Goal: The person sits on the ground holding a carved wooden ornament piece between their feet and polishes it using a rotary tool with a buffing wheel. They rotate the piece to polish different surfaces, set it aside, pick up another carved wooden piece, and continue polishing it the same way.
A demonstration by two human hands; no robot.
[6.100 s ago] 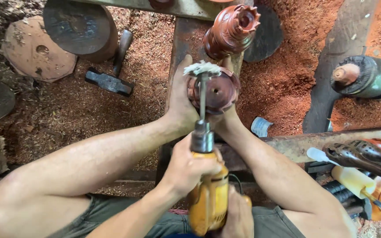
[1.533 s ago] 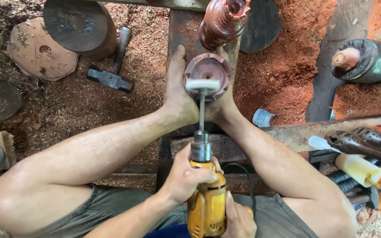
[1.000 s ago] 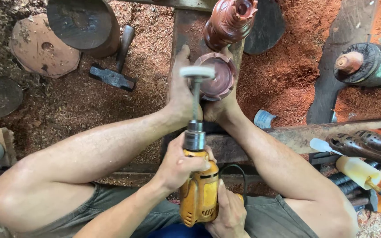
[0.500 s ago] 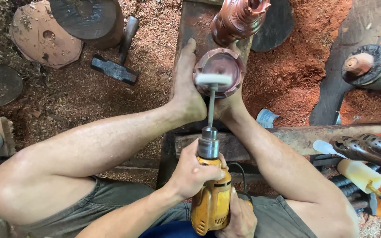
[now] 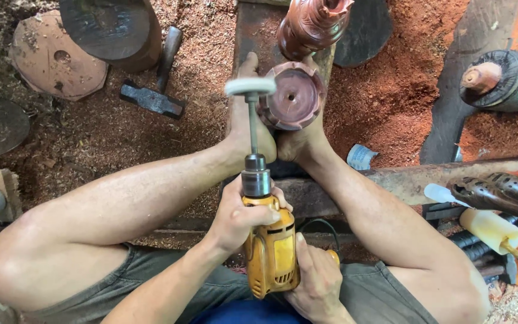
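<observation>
A yellow electric drill [image 5: 271,252] points away from me, with a long shaft and a round white sanding disc [image 5: 250,87] at its tip. My left hand [image 5: 238,216] grips the drill's front body just behind the chuck. My right hand [image 5: 316,282] holds its rear grip. The disc hovers at the left rim of a carved reddish wooden piece [image 5: 292,96], round with a hollow centre, which my two bare feet [image 5: 244,129] clamp between them on a dark plank.
A second carved reddish piece [image 5: 313,24] stands just beyond. A hammer [image 5: 154,90] lies left on sawdust near round wooden discs [image 5: 55,60]. A dark cylindrical part [image 5: 505,81] sits at right, with other tools [image 5: 499,198] and a bottle at the right edge.
The drill's disc has shifted from over the middle of the wooden piece to its left rim, and the view has moved slightly.
</observation>
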